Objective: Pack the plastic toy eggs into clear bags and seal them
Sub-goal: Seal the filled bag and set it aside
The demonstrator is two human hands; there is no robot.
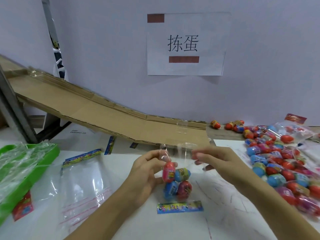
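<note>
Sign: a white paper sheet (pixel 186 44) with two black printed characters and two brown bars, stuck flat on the pale wall (pixel 268 58).
Ramp: a cardboard chute (pixel 97 110) sloping down from upper left to the white table (pixel 225 213).
Tray: green plastic (pixel 52 153), at the table's left edge.

The white table (pixel 121 163) carries empty clear bags (pixel 83 184), a green tray (pixel 52 153), a cardboard ramp (pixel 103 115) and loose toy eggs (pixel 277 167).
</note>
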